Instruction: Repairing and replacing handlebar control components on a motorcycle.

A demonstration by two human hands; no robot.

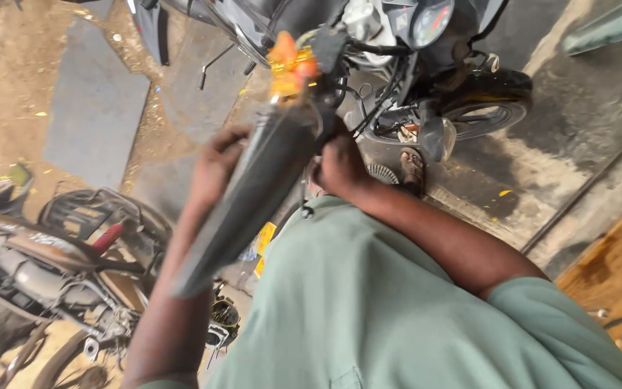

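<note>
The long dark panel [253, 194] is held upright just below the motorcycle's handlebar [368, 49], the left hand [217, 162] curled round its left edge and the right hand [340, 167] closed against its right side, so that it is steadied from both sides.

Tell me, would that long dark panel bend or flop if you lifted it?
Probably stiff: the dark panel stays straight along its length with the left hand gripping only its upper edge. It looks thin, so likely light. Its glossy surface may be slippery. The right hand sits beside it.
</note>
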